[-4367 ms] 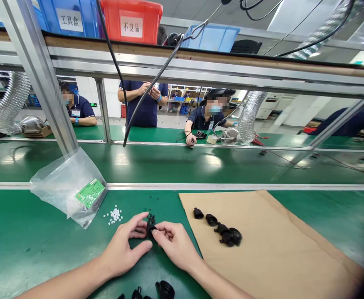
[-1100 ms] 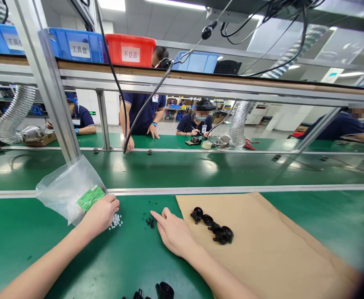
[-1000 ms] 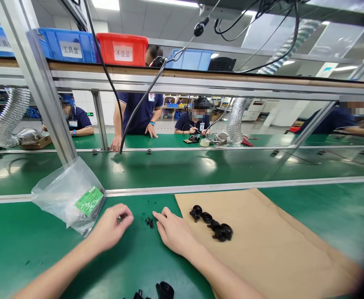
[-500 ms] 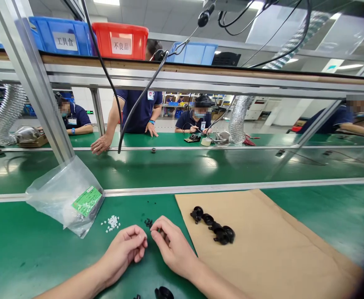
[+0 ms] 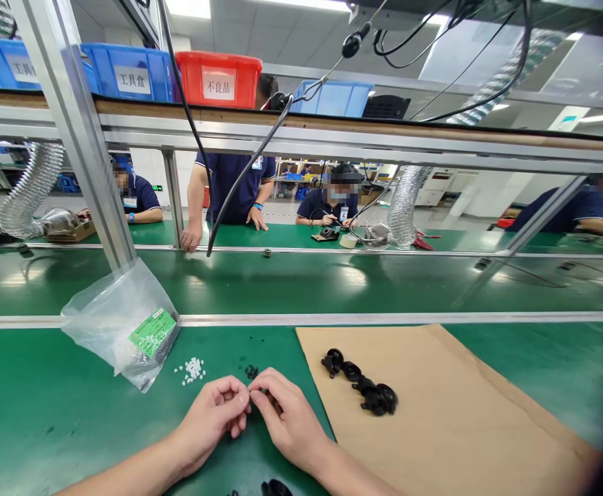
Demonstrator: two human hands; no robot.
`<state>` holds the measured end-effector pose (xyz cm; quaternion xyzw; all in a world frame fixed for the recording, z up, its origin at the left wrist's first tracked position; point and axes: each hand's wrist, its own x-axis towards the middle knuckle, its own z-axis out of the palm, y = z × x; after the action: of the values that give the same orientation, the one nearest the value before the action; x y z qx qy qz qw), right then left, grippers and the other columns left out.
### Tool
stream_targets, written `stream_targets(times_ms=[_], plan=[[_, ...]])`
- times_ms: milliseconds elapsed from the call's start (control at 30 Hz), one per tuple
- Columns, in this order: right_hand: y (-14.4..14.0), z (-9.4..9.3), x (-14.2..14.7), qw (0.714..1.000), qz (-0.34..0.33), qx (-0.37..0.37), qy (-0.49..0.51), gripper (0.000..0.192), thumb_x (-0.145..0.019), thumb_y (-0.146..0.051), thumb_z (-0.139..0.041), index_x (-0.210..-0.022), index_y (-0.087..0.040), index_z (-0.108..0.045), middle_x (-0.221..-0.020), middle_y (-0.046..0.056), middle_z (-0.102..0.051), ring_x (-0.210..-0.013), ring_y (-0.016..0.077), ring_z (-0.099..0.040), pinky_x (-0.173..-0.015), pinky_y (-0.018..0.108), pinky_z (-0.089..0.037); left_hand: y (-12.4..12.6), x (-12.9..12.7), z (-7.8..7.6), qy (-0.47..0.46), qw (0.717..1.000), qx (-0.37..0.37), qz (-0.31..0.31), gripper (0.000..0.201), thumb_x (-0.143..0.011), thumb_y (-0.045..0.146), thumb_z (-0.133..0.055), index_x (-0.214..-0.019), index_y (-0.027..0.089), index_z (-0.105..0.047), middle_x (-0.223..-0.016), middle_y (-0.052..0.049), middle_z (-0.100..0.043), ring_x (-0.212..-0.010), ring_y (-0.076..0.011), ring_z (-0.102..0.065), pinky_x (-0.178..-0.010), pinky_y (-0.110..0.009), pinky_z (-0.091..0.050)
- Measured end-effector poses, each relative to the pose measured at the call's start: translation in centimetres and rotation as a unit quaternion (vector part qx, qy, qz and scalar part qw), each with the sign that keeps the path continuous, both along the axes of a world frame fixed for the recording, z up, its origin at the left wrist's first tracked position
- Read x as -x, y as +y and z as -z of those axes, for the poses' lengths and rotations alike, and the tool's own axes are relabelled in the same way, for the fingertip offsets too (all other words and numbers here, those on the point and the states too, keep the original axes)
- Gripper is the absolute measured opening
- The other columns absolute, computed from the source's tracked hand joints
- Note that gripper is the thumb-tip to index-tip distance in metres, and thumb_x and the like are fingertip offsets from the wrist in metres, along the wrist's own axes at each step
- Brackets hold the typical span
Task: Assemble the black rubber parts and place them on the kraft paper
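My left hand (image 5: 217, 417) and my right hand (image 5: 286, 413) meet fingertip to fingertip over the green bench. Both are closed in a pinch; whatever sits between the fingers is too small or hidden to name. Just beyond the fingertips lies a little heap of tiny black pieces (image 5: 251, 372). To the left of it is a heap of small white pieces (image 5: 193, 370). Several black round plastic parts (image 5: 376, 398) lie in a row on brown paper (image 5: 461, 413) at the right. Another black part (image 5: 275, 488) shows at the bottom edge, partly cut off.
A clear plastic bag (image 5: 126, 331) with a green label lies at the left, against a metal post (image 5: 82, 138). A metal rail (image 5: 332, 319) crosses the bench. Black cables hang overhead. Co-workers (image 5: 332, 200) are at the far bench.
My two hands have come together, so their fingertips now touch or nearly touch. The whole view has shifted slightly. Across the bench, a standing person's hand has moved to the metal post.
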<state>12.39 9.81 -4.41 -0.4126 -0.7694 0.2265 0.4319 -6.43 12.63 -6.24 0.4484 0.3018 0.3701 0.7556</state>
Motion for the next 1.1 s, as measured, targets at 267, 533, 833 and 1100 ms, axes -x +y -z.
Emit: stream_targets(times_ms=[267, 533, 833, 1100], plan=[[-0.4, 0.1, 0.1, 0.998, -0.009, -0.042, -0.046, 0.025, -0.107, -0.019, -0.047, -0.121, -0.024, -0.068, -0.102, 0.007, -0.07, -0.089, 0.0205, -0.067, -0.077, 0.03, -0.053, 0.0, 0.1, -0.2, -0.013, 0.999, 0.02, -0.023, 0.039, -0.08, 0.048, -0.087, -0.078, 0.015, -0.066, -0.067, 0.001, -0.06, -0.055, -0.0083, -0.047, -0.053, -0.022, -0.03], [-0.6, -1.0, 0.2, 0.995, -0.042, -0.049, -0.077, 0.029, -0.105, -0.019, -0.049, -0.124, -0.024, -0.071, -0.101, 0.009, -0.071, -0.085, 0.021, -0.067, -0.071, 0.031, -0.055, -0.1, 0.3, -0.5, -0.025, 0.998, 0.055, -0.024, 0.045, -0.07, 0.048, -0.093, -0.069, 0.015, -0.062, -0.059, 0.002, -0.057, -0.05, -0.0078, -0.043, -0.05, -0.022, -0.026], [-0.2, -0.4, -0.1, 0.999, -0.021, -0.039, 0.011, 0.022, -0.104, -0.023, -0.055, -0.11, -0.021, -0.076, -0.087, 0.007, -0.072, -0.076, 0.0196, -0.066, -0.067, 0.03, -0.053, -0.1, 0.0, -0.4, 0.015, 1.0, 0.025, -0.007, 0.044, -0.072, 0.051, -0.09, -0.072, 0.014, -0.064, -0.066, -0.001, -0.061, -0.05, -0.0083, -0.047, -0.049, -0.022, -0.029], [0.0, 0.1, -1.1, 0.999, 0.01, -0.012, -0.034, 0.019, -0.103, -0.027, -0.055, -0.098, -0.02, -0.071, -0.081, 0.003, -0.064, -0.061, 0.0143, -0.056, -0.054, 0.026, -0.041, 0.4, 2.8, -4.1, 0.232, 0.96, -0.084, 0.132, 0.027, -0.074, 0.04, -0.082, -0.084, 0.021, -0.066, -0.072, 0.0, -0.062, -0.059, -0.015, -0.051, -0.054, -0.026, -0.037]])
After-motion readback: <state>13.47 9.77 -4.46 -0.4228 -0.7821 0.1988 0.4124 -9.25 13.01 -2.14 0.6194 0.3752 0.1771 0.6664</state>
